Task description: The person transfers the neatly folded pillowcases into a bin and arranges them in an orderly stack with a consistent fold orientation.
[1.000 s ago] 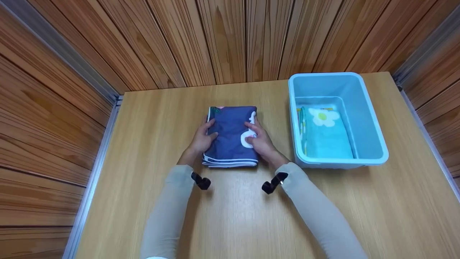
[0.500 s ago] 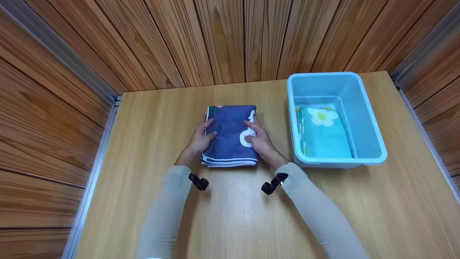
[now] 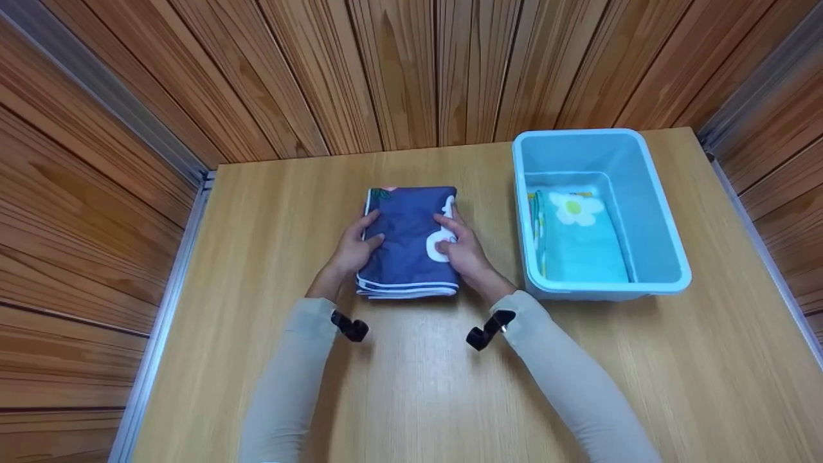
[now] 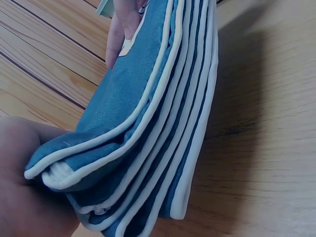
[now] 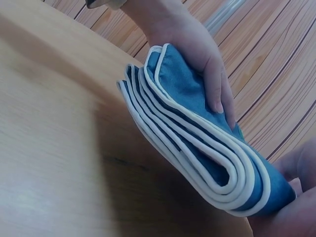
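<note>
A folded navy cloth with white edging and a white printed shape lies level between my two hands over the middle of the table. My left hand grips its left side, thumb on the upper face. On the opposite side, my right hand holds it the same way, with the thumb over the white print. The left wrist view shows the stacked layers of the folded cloth from the edge. In the right wrist view, the rounded folds of the cloth show above a dark shadow; contact with the table is unclear.
To the right stands a light blue plastic bin with a folded turquoise cloth inside, printed with a white flower. Wood-plank walls close off the back and both sides of the wooden table.
My left wrist and the navy cloth have shifted very slightly to the left, and the whole view has drifted a little. Both hands keep their hold on the cloth.
</note>
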Demonstrator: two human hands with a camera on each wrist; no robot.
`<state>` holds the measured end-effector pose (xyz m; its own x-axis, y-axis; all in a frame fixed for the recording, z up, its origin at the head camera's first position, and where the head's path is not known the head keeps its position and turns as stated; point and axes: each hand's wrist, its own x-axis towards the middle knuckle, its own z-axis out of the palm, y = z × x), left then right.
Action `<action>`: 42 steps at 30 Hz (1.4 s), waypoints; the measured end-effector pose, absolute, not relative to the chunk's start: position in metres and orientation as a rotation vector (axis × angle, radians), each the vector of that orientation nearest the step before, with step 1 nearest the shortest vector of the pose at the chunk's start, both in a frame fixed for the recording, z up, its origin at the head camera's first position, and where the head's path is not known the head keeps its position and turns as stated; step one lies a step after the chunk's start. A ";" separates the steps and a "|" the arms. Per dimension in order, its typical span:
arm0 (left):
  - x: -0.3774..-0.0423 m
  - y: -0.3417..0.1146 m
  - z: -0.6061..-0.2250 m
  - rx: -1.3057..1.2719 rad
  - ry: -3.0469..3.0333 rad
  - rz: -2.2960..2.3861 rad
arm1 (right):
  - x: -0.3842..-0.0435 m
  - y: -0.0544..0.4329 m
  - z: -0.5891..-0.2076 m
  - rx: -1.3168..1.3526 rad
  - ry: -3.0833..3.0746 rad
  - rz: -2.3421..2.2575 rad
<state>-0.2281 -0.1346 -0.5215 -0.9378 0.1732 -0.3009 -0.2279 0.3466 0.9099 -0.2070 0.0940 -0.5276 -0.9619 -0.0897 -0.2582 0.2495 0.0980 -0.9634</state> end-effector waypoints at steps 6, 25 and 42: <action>-0.226 -0.137 -0.518 -0.025 2.277 1.625 | -0.205 0.093 -0.521 0.177 2.113 -1.914; -0.221 -0.142 -0.503 0.025 2.222 1.675 | -0.196 0.088 -0.502 0.218 2.145 -1.900; -0.215 -0.146 -0.485 0.070 2.202 1.679 | -0.189 0.086 -0.483 0.243 2.121 -1.931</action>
